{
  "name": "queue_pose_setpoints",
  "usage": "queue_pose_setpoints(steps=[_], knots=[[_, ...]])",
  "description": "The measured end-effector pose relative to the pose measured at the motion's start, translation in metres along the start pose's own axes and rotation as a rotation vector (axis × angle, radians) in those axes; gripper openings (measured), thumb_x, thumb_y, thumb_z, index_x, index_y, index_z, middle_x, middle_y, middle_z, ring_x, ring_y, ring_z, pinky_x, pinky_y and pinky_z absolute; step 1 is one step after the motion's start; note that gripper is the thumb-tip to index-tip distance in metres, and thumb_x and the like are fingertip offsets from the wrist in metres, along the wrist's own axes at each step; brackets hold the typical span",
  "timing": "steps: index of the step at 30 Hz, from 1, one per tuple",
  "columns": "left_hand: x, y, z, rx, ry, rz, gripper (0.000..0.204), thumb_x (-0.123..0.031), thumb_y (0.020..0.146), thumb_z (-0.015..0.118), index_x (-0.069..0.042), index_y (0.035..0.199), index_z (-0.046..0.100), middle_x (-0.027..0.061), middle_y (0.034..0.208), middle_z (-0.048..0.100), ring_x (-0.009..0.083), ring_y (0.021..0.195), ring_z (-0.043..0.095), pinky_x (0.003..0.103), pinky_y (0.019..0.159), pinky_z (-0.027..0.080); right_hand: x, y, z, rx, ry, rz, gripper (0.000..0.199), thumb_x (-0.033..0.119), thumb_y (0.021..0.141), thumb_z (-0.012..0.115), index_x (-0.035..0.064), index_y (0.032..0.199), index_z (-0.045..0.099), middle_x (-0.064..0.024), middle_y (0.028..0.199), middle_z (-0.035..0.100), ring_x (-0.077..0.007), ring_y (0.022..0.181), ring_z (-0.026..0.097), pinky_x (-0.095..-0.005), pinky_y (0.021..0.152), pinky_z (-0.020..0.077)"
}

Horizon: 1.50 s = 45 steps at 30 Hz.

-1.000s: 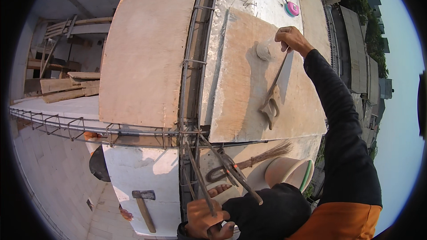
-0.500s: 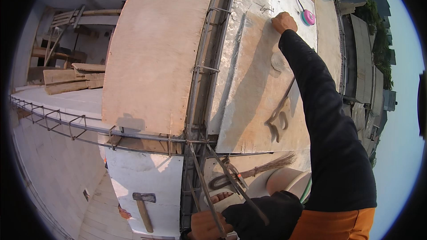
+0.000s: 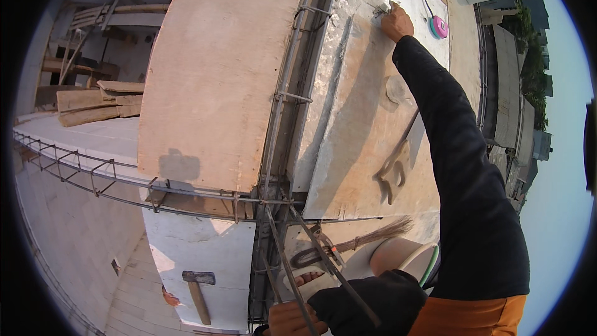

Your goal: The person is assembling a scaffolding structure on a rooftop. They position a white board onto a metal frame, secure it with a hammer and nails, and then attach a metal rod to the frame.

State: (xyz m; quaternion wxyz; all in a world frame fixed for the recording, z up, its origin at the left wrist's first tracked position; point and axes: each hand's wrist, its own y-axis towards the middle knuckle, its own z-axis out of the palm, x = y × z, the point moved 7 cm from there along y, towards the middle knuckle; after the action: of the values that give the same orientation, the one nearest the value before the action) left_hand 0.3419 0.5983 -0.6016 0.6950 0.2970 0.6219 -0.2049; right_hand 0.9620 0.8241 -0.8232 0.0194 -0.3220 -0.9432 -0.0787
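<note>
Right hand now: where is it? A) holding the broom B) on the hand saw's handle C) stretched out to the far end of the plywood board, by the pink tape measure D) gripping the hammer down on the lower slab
C: the right hand is stretched to the far end of the plywood board, close to the pink tape measure; the hand saw lies untouched nearer in.

Bright sun lights an open rooftop building site. A large plywood sheet (image 3: 217, 81) lies in the middle, with stacked timber planks (image 3: 99, 102) far left. A rebar cage (image 3: 93, 177) runs along the pale concrete ledge (image 3: 74, 143). Neighbouring rooftops (image 3: 528, 87) lie right, under hazy sky.
</note>
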Motion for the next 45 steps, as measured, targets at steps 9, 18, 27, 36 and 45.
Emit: queue_pose_setpoints(steps=[9, 18, 27, 36, 45], knots=[[-0.002, 0.010, -0.010, -0.023, -0.063, 0.082, 0.019, -0.017, 0.086, 0.064, -0.009, 0.070, 0.061, 0.0045, 0.061, 0.049, 0.0229, 0.048, 0.050, 0.036, 0.044, 0.036, -0.016, -0.002, -0.011, -0.047, -0.073, -0.254, 0.031, 0.025, 0.100, 0.063, 0.0134, 0.125, 0.077, -0.0154, 0.122, 0.074, -0.0361, 0.114, 0.070, -0.0423, 0.099, 0.0542], [-0.016, 0.003, -0.017, -0.012, 0.005, 0.022, 0.018, -0.015, 0.085, 0.069, -0.010, 0.071, 0.061, 0.0069, 0.061, 0.050, 0.0283, 0.050, 0.052, 0.040, 0.046, 0.039, -0.002, 0.010, 0.014, 0.055, -0.235, -0.335, 0.022, 0.018, 0.100, 0.056, -0.0001, 0.111, 0.062, -0.0282, 0.113, 0.068, -0.0470, 0.105, 0.068, -0.0547, 0.090, 0.0539], [-0.019, -0.002, -0.013, -0.086, 0.051, -0.023, 0.014, -0.015, 0.081, 0.074, -0.011, 0.072, 0.065, 0.0074, 0.064, 0.057, 0.0296, 0.054, 0.058, 0.041, 0.048, 0.043, -0.006, -0.006, 0.027, 0.032, -0.290, -0.328, 0.020, 0.013, 0.098, 0.053, -0.0030, 0.109, 0.059, -0.0283, 0.110, 0.066, -0.0483, 0.098, 0.068, -0.0569, 0.085, 0.0530], [-0.016, -0.025, -0.008, -0.090, 0.082, -0.080, 0.016, -0.017, 0.081, 0.077, -0.009, 0.071, 0.066, 0.0078, 0.063, 0.060, 0.0282, 0.053, 0.060, 0.040, 0.052, 0.046, -0.020, -0.086, -0.052, 0.225, 0.601, 0.096, 0.031, 0.027, 0.108, 0.047, 0.0001, 0.112, 0.060, -0.0093, 0.087, 0.059, -0.0212, 0.076, 0.064, -0.0383, 0.065, 0.0550], [0.004, -0.017, -0.002, 0.004, -0.053, -0.012, 0.009, -0.009, 0.069, 0.074, -0.005, 0.069, 0.066, 0.0076, 0.058, 0.059, 0.0265, 0.048, 0.059, 0.035, 0.051, 0.048, 0.005, -0.200, -0.153, 0.298, 0.601, 0.246, 0.045, 0.036, 0.107, 0.052, -0.0066, 0.118, 0.061, -0.0150, 0.096, 0.065, -0.0211, 0.079, 0.068, -0.0376, 0.062, 0.0583]])
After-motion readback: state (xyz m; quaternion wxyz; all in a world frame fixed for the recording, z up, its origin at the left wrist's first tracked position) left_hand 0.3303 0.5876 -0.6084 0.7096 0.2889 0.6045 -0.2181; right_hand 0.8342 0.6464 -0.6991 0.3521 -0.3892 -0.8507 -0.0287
